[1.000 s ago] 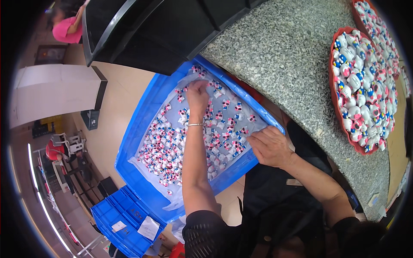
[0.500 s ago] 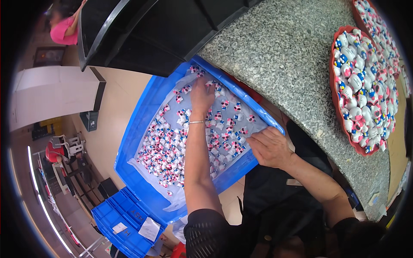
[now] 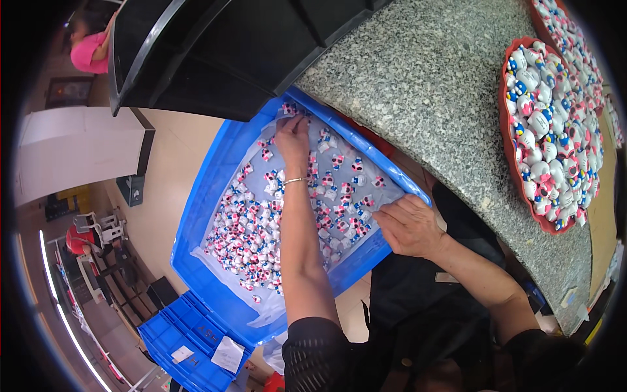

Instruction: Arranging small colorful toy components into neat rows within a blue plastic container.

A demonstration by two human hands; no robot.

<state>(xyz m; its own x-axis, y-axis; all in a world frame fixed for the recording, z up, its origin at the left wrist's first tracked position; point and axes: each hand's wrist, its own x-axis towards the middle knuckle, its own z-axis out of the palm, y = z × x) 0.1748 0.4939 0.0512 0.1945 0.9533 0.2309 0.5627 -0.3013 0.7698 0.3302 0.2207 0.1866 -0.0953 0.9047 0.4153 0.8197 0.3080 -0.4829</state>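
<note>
A blue plastic crate [image 3: 204, 189], lined with thin white sheeting [image 3: 219, 258], holds many small white, pink and blue figurines [image 3: 245, 245]. They lie heaped at its left near part and scattered elsewhere. My left hand [image 3: 292, 138], with a bracelet at the wrist, reaches down into the crate's far end beside a few figurines. Its fingers bend downward and their tips are hidden, so what they hold, if anything, does not show. At the crate's right corner, my right hand [image 3: 410, 227] is closed over the rim and the sheeting's edge.
A speckled grey stone counter [image 3: 418, 72] runs along the right. On it stand red scalloped trays [image 3: 506, 124] full of larger-looking figurines. A black bin [image 3: 209, 65] overhangs the crate's far end. Folded blue crates [image 3: 189, 340] with papers sit at lower left. A person in pink [image 3: 90, 52] is far off.
My left hand has moved a little farther and to the left within the crate. My right hand keeps its hold on the rim. The view has shifted slightly.
</note>
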